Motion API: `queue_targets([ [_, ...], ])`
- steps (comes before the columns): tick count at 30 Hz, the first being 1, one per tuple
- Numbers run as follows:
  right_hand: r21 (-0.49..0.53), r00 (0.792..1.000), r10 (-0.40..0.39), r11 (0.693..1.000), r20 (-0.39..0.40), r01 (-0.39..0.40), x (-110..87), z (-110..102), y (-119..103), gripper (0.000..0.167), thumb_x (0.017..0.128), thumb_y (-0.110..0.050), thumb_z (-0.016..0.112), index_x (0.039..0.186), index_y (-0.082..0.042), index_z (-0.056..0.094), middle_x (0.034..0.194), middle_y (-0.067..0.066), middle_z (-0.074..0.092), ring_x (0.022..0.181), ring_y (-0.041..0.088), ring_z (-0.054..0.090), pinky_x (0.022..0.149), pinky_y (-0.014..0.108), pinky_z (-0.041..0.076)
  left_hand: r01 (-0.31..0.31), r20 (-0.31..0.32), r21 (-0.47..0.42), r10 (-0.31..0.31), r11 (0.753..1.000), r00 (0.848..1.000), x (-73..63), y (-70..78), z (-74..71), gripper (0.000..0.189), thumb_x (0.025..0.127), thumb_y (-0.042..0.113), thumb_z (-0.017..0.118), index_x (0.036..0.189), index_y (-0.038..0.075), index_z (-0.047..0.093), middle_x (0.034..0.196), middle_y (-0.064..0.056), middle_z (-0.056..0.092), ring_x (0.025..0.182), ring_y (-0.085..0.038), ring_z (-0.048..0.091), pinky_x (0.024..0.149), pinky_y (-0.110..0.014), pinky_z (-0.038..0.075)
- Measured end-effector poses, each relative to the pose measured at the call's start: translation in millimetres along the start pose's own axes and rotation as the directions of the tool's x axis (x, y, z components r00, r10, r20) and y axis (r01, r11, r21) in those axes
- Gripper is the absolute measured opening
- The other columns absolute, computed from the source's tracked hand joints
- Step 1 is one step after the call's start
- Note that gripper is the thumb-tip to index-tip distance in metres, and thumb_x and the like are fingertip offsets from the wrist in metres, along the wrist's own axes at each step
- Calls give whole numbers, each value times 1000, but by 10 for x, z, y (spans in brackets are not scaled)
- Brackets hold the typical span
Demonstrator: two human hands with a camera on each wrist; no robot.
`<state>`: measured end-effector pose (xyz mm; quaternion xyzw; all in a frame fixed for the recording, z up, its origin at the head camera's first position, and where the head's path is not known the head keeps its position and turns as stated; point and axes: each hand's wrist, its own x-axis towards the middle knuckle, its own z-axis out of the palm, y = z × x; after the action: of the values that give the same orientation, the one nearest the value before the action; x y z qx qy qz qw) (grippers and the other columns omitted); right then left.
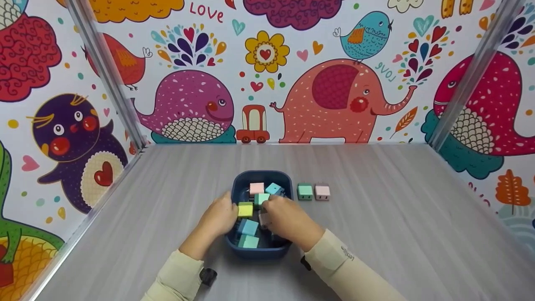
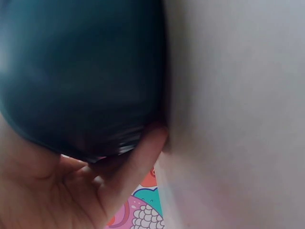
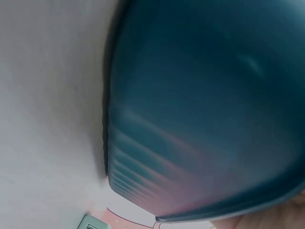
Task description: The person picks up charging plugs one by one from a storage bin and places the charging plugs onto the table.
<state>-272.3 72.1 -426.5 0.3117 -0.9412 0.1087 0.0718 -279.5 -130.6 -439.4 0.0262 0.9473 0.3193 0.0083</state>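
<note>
A dark blue plastic bin (image 1: 259,253) holds several small pastel USB charger plugs, among them a yellow one (image 1: 245,210), a pink one (image 1: 256,188) and blue ones (image 1: 248,228). My left hand (image 1: 221,212) grips the bin's left side; its fingers (image 2: 138,167) lie along the outer wall in the left wrist view. Reaching in over the right rim, my right hand (image 1: 288,217) has its fingers curled at a pale pink charger plug (image 1: 263,219), partly hidden by the hand. A green charger plug (image 1: 261,200) sits right by the index finger.
To the right of the bin, a green charger plug (image 1: 304,192) and a pale pink one (image 1: 322,192) stand side by side on the grey table (image 1: 376,209). Walls printed with cartoon animals enclose the back and sides.
</note>
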Motion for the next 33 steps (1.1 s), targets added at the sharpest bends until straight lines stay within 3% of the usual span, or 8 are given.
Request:
queue_targets([
  [5, -71, 997, -64, 996, -43, 61, -18, 18, -1, 24, 86, -10, 89, 108, -4, 81, 101, 9, 75, 88, 17, 73, 82, 35, 63, -6, 1, 9, 6, 1000, 1000, 2, -3, -7, 52, 110, 12, 48, 153, -16, 42, 151, -34, 53, 137, -46, 56, 112, -60, 46],
  [11, -61, 988, -131, 990, -79, 126, -20, 50, 11, 9, 93, -9, 80, 102, -6, 82, 93, 6, 72, 81, 14, 69, 74, 30, 62, -13, -1, 8, 13, 1000, 1000, 2, -10, -6, 53, 109, 12, 47, 153, -17, 40, 149, -36, 53, 136, -47, 57, 111, -60, 47],
  [19, 37, 993, -115, 993, -14, 115, 8, 41, 5, 11, 96, -6, 76, 106, -4, 82, 94, 7, 76, 79, 10, 67, 71, 23, 61, -15, 0, -8, 15, 1000, 1000, -6, -18, 0, 52, 109, 12, 47, 153, -16, 41, 149, -34, 55, 134, -45, 59, 111, -60, 47],
  [27, 30, 991, -134, 991, 0, 134, 9, 31, 14, 16, 94, -7, 80, 110, -6, 83, 99, 6, 79, 86, 12, 73, 76, 24, 62, -37, -16, -5, 37, 999, 999, -7, -26, 8, 49, 109, 11, 48, 150, -15, 45, 142, -33, 61, 127, -43, 63, 106, -59, 51],
  [33, 123, 994, -105, 987, 18, 102, 4, 21, 29, 13, 95, -4, 78, 107, -6, 83, 94, 5, 80, 74, 6, 68, 68, 19, 59, -36, -15, 3, 36, 999, 999, 1, -24, 3, 50, 109, 11, 49, 150, -16, 45, 142, -34, 60, 127, -44, 64, 106, -60, 51],
])
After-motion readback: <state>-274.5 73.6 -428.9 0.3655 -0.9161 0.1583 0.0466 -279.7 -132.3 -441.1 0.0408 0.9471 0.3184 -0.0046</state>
